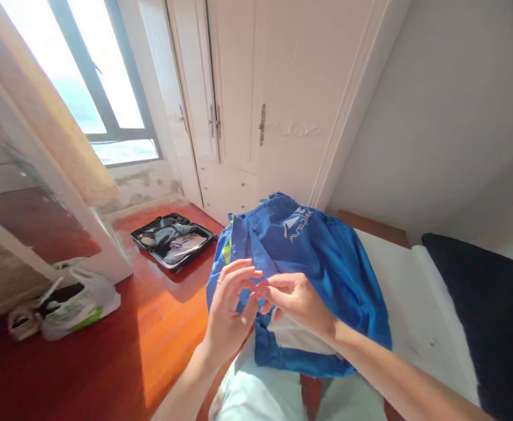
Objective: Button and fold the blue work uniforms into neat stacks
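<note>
A blue jacket (pixel 322 257) with a white printed logo and yellow-green trim lies spread over the edge of the bed and near my knees. Above its front edge my left hand (pixel 234 298), with a ring on one finger, has its fingers curled toward the thumb. Fingertips of my right hand (pixel 295 298) are pinched together and meet those of the left. Whatever is between the fingertips, if anything, is too small to make out. Below the hands, a pale patch (pixel 300 336) shows framed by the blue cloth.
An open black suitcase (pixel 175 242) with clothes inside lies on the red wooden floor (pixel 172 327). White wardrobe doors (pixel 300 88) stand ahead. A white plastic bag (pixel 81 304) sits at the left, by the mirror frame (pixel 107 245). Dark bedding (pixel 488 304) is on the right.
</note>
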Available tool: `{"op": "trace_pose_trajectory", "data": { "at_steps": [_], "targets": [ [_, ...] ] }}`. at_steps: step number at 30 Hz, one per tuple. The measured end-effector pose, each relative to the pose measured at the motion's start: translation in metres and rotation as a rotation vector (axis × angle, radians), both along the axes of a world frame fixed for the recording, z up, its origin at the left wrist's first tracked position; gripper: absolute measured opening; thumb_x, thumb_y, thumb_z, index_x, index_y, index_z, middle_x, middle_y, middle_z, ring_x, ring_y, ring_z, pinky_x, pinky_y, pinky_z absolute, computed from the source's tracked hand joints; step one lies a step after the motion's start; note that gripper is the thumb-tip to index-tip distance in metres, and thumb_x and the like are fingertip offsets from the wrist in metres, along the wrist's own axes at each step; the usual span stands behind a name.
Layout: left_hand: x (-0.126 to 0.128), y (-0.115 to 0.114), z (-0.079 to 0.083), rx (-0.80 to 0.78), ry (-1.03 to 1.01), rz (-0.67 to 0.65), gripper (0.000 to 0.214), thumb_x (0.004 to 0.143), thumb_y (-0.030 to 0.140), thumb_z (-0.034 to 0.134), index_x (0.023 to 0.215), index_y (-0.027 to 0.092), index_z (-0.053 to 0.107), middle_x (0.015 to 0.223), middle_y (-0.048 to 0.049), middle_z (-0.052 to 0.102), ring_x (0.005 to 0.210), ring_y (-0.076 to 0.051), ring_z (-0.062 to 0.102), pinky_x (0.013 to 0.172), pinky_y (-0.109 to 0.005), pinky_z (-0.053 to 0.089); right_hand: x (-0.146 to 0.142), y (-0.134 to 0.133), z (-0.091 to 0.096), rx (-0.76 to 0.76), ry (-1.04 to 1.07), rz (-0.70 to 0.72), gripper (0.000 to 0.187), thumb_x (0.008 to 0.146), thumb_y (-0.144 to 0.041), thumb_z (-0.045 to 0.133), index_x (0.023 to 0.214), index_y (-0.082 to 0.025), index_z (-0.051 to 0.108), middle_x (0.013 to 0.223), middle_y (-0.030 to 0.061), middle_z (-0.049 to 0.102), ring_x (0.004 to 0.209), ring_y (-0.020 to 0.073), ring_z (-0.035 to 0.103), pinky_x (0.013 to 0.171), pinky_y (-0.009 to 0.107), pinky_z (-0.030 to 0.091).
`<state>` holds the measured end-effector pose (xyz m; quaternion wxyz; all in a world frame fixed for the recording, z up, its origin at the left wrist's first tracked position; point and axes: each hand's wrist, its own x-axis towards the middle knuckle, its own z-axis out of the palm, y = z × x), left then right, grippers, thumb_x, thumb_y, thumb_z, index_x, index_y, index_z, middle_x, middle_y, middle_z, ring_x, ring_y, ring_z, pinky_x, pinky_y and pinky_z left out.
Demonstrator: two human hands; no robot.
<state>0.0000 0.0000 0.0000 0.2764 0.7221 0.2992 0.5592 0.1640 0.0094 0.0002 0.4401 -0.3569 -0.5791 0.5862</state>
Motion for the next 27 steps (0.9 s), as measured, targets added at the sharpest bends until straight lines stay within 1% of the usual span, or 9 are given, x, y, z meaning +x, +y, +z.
{"op": "trace_pose_trajectory", "data": {
  "at_steps": [5, 8, 11, 14, 20, 22, 25, 27],
  "targets": [
    [-0.002, 0.0, -0.001, -0.005, -0.032, 0.004, 0.039, 0.088, 0.01, 0.058, 0.124, 0.026, 0.056, 0.128, -0.0112, 0.045, 0.102, -0.02, 0.063, 0.078, -0.032, 0.06, -0.003, 0.002, 0.002, 0.002, 0.0, 0.034, 0.025, 0.081, -0.036, 0.062, 0.084, -0.014, 0.075, 0.073, 0.0043, 0.071, 0.067, 0.0181, 0.071, 0.046, 0.019, 0.054],
    [-0.008, -0.002, -0.003, -0.019, -0.068, 0.026, 0.038, 0.088, 0.011, 0.059, 0.122, 0.026, 0.058, 0.128, -0.0113, 0.047, 0.1, -0.021, 0.065, 0.077, -0.032, 0.061, -0.012, 0.003, 0.001, 0.015, -0.003, 0.026, 0.023, 0.08, -0.031, 0.06, 0.081, -0.014, 0.075, 0.069, 0.0035, 0.071, 0.064, 0.0172, 0.069, 0.046, 0.02, 0.053],
    [-0.015, -0.003, -0.005, -0.053, -0.069, 0.069, 0.035, 0.087, 0.012, 0.061, 0.119, 0.026, 0.061, 0.127, -0.0106, 0.049, 0.101, -0.022, 0.066, 0.079, -0.033, 0.061, -0.021, 0.003, 0.001, 0.024, -0.009, 0.004, 0.021, 0.077, -0.028, 0.059, 0.077, -0.014, 0.074, 0.065, 0.0025, 0.07, 0.059, 0.0156, 0.067, 0.048, 0.02, 0.052],
    [-0.02, -0.002, -0.006, -0.074, -0.06, 0.093, 0.034, 0.087, 0.013, 0.062, 0.117, 0.027, 0.062, 0.127, -0.0098, 0.049, 0.102, -0.023, 0.066, 0.081, -0.034, 0.061, -0.027, 0.005, 0.001, 0.043, 0.0, 0.002, 0.024, 0.078, -0.032, 0.059, 0.075, -0.013, 0.073, 0.062, 0.0021, 0.068, 0.056, 0.0143, 0.065, 0.049, 0.02, 0.051],
    [-0.021, 0.0, -0.009, -0.08, -0.07, 0.121, 0.034, 0.085, 0.016, 0.064, 0.118, 0.027, 0.062, 0.126, -0.0096, 0.051, 0.099, -0.022, 0.067, 0.08, -0.035, 0.061, -0.03, 0.013, -0.005, 0.069, 0.01, -0.005, 0.028, 0.078, -0.037, 0.06, 0.072, -0.013, 0.072, 0.06, 0.0032, 0.068, 0.056, 0.0161, 0.064, 0.047, 0.021, 0.048],
    [-0.022, 0.001, -0.011, -0.073, -0.066, 0.139, 0.033, 0.085, 0.017, 0.065, 0.117, 0.027, 0.062, 0.125, -0.0099, 0.052, 0.096, -0.021, 0.067, 0.08, -0.035, 0.06, -0.033, 0.016, -0.007, 0.067, -0.004, -0.001, 0.026, 0.077, -0.035, 0.059, 0.069, -0.013, 0.071, 0.06, 0.0031, 0.068, 0.055, 0.0159, 0.064, 0.048, 0.021, 0.049],
    [-0.029, 0.003, -0.014, -0.068, -0.06, 0.173, 0.031, 0.084, 0.019, 0.066, 0.114, 0.025, 0.063, 0.123, -0.0102, 0.054, 0.091, -0.019, 0.067, 0.076, -0.033, 0.061, -0.041, 0.023, -0.011, 0.052, -0.038, 0.0, 0.021, 0.074, -0.027, 0.056, 0.066, -0.014, 0.07, 0.061, 0.0027, 0.069, 0.055, 0.0156, 0.064, 0.049, 0.022, 0.05],
    [-0.036, 0.005, -0.017, -0.074, -0.062, 0.216, 0.029, 0.083, 0.021, 0.067, 0.112, 0.023, 0.064, 0.122, -0.0105, 0.055, 0.092, -0.02, 0.067, 0.076, -0.032, 0.061, -0.048, 0.029, -0.012, 0.035, -0.038, 0.024, 0.02, 0.072, -0.025, 0.055, 0.067, -0.014, 0.071, 0.062, 0.0024, 0.069, 0.056, 0.016, 0.065, 0.05, 0.022, 0.051]
  ]
}}
